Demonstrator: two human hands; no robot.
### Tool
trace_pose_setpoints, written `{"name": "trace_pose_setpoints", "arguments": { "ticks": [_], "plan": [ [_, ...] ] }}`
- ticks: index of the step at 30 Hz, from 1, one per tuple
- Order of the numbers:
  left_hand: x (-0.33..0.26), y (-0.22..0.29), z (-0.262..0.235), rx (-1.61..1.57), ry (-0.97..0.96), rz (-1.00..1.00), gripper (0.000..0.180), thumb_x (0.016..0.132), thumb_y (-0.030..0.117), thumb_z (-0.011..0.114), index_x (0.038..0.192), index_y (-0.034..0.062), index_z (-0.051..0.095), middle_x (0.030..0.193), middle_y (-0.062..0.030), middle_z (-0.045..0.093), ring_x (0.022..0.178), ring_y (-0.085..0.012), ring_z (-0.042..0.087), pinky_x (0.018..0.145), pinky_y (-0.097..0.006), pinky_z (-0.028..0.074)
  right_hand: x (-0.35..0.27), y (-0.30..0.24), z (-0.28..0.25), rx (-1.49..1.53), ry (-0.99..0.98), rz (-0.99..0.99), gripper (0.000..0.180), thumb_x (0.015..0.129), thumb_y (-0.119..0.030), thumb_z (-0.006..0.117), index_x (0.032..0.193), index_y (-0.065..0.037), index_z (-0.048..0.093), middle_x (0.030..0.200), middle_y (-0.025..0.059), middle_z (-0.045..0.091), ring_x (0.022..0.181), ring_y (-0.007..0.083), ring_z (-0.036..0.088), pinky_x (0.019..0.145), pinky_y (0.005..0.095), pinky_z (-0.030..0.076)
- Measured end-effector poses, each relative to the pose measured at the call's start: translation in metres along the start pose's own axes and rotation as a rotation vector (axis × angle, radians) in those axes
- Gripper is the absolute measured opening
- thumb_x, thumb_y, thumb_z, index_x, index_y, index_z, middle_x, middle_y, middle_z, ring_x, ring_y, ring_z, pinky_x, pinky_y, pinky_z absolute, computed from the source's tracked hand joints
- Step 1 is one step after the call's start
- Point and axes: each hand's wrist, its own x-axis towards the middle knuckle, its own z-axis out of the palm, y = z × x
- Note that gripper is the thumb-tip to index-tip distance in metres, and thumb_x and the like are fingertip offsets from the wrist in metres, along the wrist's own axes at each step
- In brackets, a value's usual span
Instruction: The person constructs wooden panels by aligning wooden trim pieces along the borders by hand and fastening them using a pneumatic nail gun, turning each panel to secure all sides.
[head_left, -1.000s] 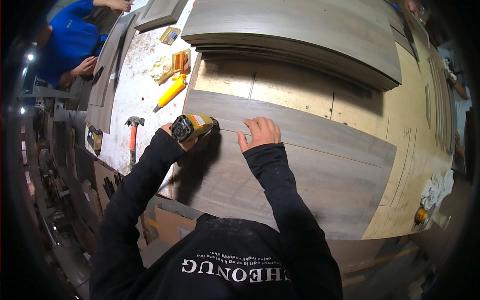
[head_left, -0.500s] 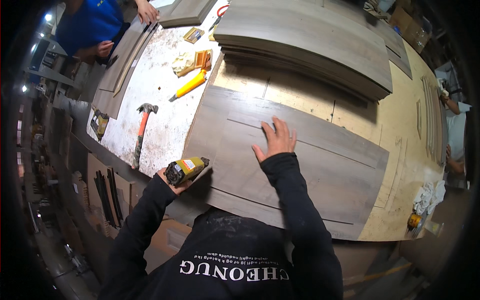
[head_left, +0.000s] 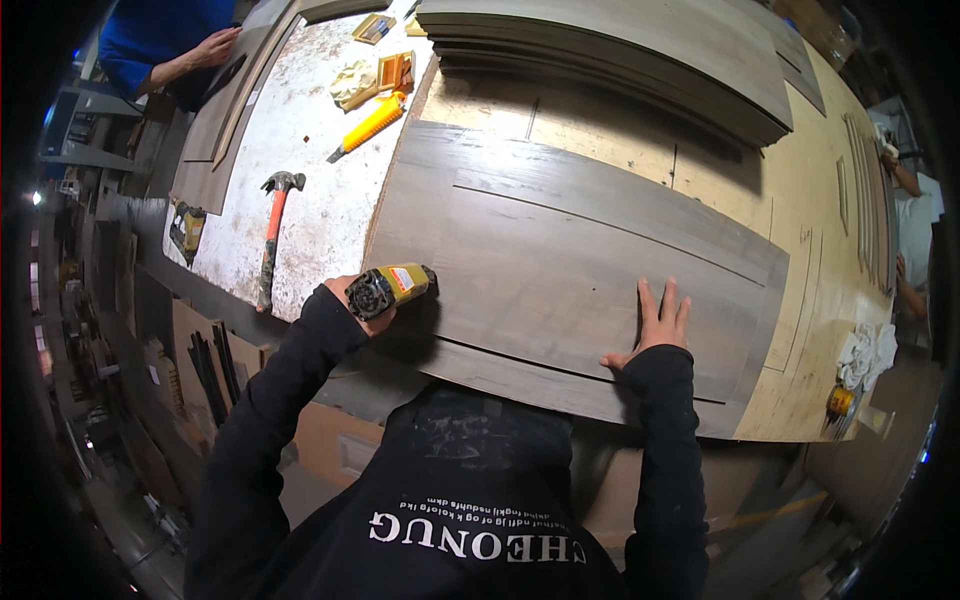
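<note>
Your left hand (head_left: 352, 300) grips yellow power tool (head_left: 390, 290) at grey panel (head_left: 560, 270) edge; right hand (head_left: 655, 325) released, splayed flat, pinning panel against shifting on worktop (head_left: 810, 240).

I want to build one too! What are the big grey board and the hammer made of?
The grey board looks like wood or laminate with a matte, streaky grain finish. The hammer seems to have a dark metal head and an orange, probably plastic or painted, handle.
</note>
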Motion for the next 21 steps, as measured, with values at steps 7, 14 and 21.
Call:
{"name": "trace_pose_setpoints", "arguments": {
  "ticks": [7, 14, 21],
  "plan": [
    [0.000, 0.002, 0.002, 0.019, 0.003, -0.001, 0.033, 0.067, 0.021, 0.065, 0.095, 0.0037, 0.059, 0.079, -0.0117, 0.063, 0.072, -0.0228, 0.062, 0.066, -0.029, 0.049, -0.001, 0.000, 0.000, 0.006, -0.015, 0.013, 0.111, 0.043, -0.032, 0.083, 0.133, -0.031, 0.018, 0.142, 0.0061, -0.001, 0.128, 0.0379, 0.005, 0.089, 0.0606, 0.031],
    [-0.002, 0.001, 0.001, 0.201, -0.044, 0.010, 0.031, 0.068, 0.024, 0.063, 0.092, 0.0048, 0.060, 0.073, -0.0119, 0.062, 0.067, -0.0246, 0.062, 0.061, -0.031, 0.050, 0.001, 0.000, 0.001, 0.010, -0.032, 0.017, 0.113, 0.042, -0.032, 0.083, 0.133, -0.032, 0.017, 0.142, 0.0055, -0.001, 0.128, 0.0380, 0.004, 0.089, 0.0618, 0.030],
    [-0.003, -0.004, 0.001, 0.181, -0.041, 0.060, 0.030, 0.069, 0.025, 0.062, 0.091, 0.0047, 0.060, 0.072, -0.0125, 0.062, 0.064, -0.0254, 0.061, 0.059, -0.031, 0.050, 0.003, 0.000, 0.000, 0.010, -0.038, 0.019, 0.112, 0.042, -0.032, 0.083, 0.133, -0.032, 0.017, 0.142, 0.0054, -0.002, 0.128, 0.0378, 0.004, 0.089, 0.0622, 0.030]
  ]
}}
